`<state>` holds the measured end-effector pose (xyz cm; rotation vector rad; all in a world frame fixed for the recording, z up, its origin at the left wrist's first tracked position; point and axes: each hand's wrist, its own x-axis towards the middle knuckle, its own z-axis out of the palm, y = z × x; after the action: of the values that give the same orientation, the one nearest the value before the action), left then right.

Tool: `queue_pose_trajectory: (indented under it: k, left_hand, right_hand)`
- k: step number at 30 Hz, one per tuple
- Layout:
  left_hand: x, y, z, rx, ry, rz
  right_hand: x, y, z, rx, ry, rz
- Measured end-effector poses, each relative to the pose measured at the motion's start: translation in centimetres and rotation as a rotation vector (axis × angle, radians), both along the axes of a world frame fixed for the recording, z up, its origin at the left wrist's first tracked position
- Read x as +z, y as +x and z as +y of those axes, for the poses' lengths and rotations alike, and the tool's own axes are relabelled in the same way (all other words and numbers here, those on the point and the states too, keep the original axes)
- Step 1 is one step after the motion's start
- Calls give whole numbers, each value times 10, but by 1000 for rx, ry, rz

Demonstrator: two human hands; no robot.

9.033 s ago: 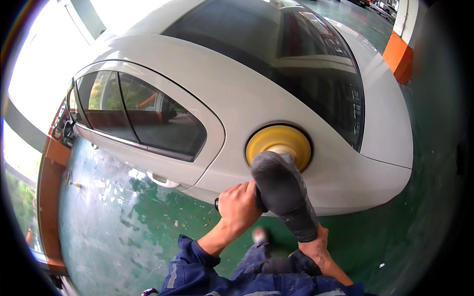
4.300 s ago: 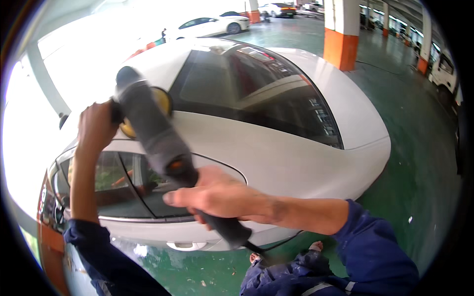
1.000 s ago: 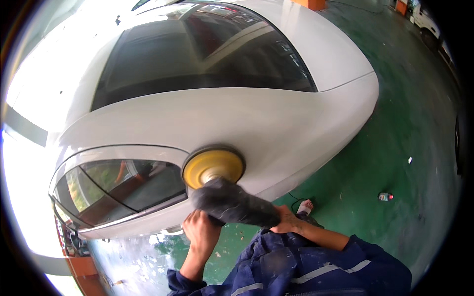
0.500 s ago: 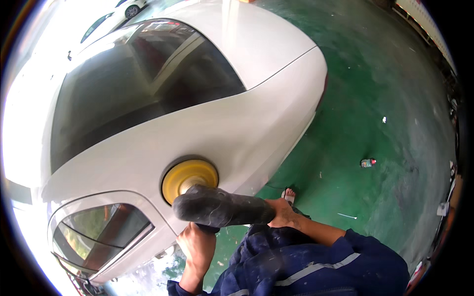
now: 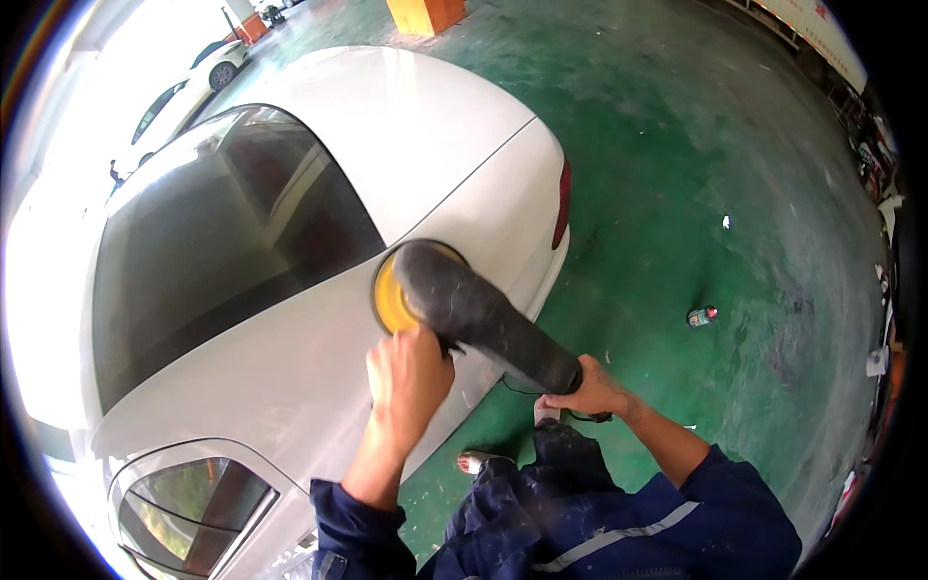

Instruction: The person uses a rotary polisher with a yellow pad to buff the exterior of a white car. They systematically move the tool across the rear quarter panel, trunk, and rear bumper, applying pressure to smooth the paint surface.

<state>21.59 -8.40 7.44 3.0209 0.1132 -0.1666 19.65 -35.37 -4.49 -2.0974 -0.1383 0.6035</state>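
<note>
A black car polisher (image 5: 488, 324) with a round yellow pad (image 5: 394, 300) lies against the rear side panel of a white car (image 5: 319, 338). The pad is beside the lower corner of the dark rear window (image 5: 232, 251), near the trunk lid (image 5: 416, 126). My left hand (image 5: 410, 377) is wrapped round the polisher's side handle, close to the pad; the handle itself is mostly hidden. At the back end of the polisher's body, my right hand (image 5: 592, 389) grips it. A dark cord hangs below that end.
A small bottle (image 5: 702, 316) with a red cap lies on the green floor (image 5: 638, 261) to the right. An orange pillar base (image 5: 425, 15) stands beyond the trunk. Another white car (image 5: 184, 101) is parked at the far left. Clutter lines the right wall.
Both hands have moved the polisher away from me along the panel, from above the rear side window to beside the trunk lid. Its body now slants more. My view has shifted, showing more floor.
</note>
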Motion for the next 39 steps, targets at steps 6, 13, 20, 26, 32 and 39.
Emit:
queue_pose_trajectory:
  k: [6, 13, 20, 26, 32, 39]
  left_hand:
    - [13, 122, -23, -53, 10, -21]
    - [16, 188, -72, -49, -30, 37]
    - [-13, 68, -38, 27, -81, -28]
    - [-25, -132, 10, 382, -65, 30]
    - [-91, -233, 16, 611, -179, -54]
    - [-105, -151, -10, 382, -122, 152]
  right_hand:
    - [46, 88, -39, -36, 113, 271]
    - [63, 135, -85, -67, 172, 251]
    - [9, 59, -50, -55, 45, 101]
    - [-82, -35, 22, 447, 174, -27]
    - [-129, -85, 57, 635, 100, 16]
    - [-152, -43, 3, 415, 134, -114]
